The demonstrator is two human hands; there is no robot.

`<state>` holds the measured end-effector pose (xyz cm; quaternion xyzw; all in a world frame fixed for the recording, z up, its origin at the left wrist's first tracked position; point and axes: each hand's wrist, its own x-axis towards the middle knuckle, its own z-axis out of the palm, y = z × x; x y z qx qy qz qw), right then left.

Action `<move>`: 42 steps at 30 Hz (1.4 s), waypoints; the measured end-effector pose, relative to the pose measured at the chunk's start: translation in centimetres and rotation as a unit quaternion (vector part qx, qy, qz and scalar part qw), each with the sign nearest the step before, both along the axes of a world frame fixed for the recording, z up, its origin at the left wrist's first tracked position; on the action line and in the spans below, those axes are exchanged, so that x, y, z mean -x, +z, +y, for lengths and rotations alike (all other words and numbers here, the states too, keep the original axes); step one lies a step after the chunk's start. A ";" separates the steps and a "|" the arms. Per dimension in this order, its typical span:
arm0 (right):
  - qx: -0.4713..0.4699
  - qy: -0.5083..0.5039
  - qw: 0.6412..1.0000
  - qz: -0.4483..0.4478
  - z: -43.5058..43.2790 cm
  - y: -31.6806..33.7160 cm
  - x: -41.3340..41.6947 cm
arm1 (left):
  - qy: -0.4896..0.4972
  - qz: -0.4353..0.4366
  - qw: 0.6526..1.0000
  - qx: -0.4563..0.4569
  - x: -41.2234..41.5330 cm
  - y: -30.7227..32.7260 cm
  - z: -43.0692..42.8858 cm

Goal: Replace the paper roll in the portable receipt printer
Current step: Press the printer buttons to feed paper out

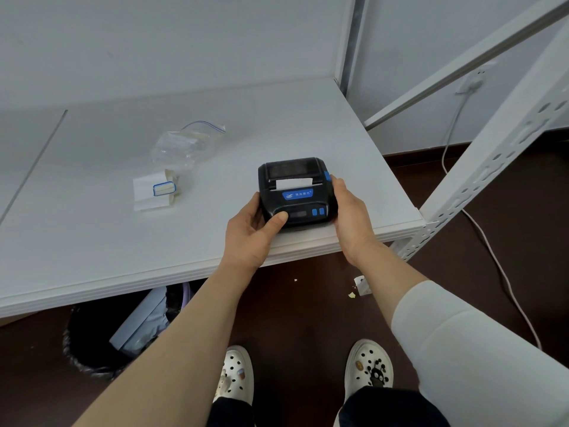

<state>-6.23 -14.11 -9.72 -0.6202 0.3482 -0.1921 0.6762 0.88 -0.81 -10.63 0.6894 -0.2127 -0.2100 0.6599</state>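
Note:
A black portable receipt printer (297,192) with blue buttons and a blue label sits near the front right edge of the white table (92,235). Its lid is closed and a short tab of white paper (293,183) sticks out of the slot. My left hand (254,234) grips the printer's left front corner, thumb resting on its front panel. My right hand (351,218) holds the right side, fingertips by the blue side latch (327,175). Further left on the table lie a strip of white paper with a small blue-edged label piece (158,191).
A crumpled clear zip bag (187,143) lies behind the paper strip. A black-lined waste bin (123,331) stands under the table. A white perforated shelf post (492,161) rises at the right, with a cable (492,248) trailing across the dark floor.

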 end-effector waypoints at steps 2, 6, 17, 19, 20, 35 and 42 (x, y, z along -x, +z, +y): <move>0.001 0.000 1.000 -0.001 0.0 0.0 0.0 | 0.000 0.002 1.000 -0.001 0.0 -0.1 0.0; 0.001 -0.001 1.000 0.000 0.0 0.0 0.0 | 0.001 0.004 1.000 0.000 0.0 -0.1 0.0; 0.002 -0.003 1.000 -0.004 -0.1 -0.2 -0.1 | 0.010 -0.004 1.000 -0.001 0.2 0.0 -0.1; 0.002 -0.005 1.000 0.001 -0.1 -0.2 -0.1 | 0.011 -0.004 1.000 -0.001 0.2 0.0 -0.1; 0.002 -0.005 1.000 0.003 -0.2 -0.2 -0.1 | 0.013 -0.003 1.000 0.000 0.1 0.0 -0.1; 0.003 -0.010 1.000 0.005 -0.2 -0.2 -0.1 | 0.019 -0.002 1.000 0.005 0.3 0.2 -0.2; 0.002 -0.012 1.000 0.010 -0.1 -0.1 -0.1 | 0.021 0.000 1.000 0.008 0.2 0.3 -0.1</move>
